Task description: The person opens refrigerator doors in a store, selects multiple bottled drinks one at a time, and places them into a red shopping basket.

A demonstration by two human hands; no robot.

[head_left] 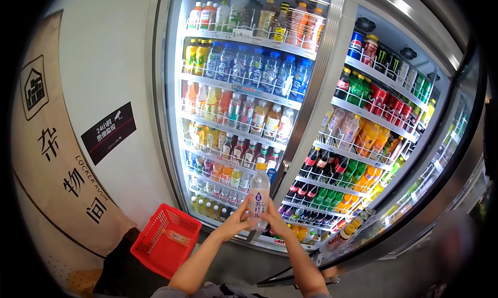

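One clear bottle (259, 186) | left hand (235, 224), right hand (276, 223) — fingers (243, 209) pinching it | red basket (162, 252) — probably second bottle (178, 238) inside

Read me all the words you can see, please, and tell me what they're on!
"杂物间": beige curtain.
"LOCKER ROOM": same curtain, running down beside those characters.
"24小时 录像监控": black wall sign; its tiny bottom line is unreadable.
"苏打水": soda-water bottle; its smaller print is unreadable.
Too small or blurred: labels on the fridge drinks, the shelf strips, and the bottle in the basket.
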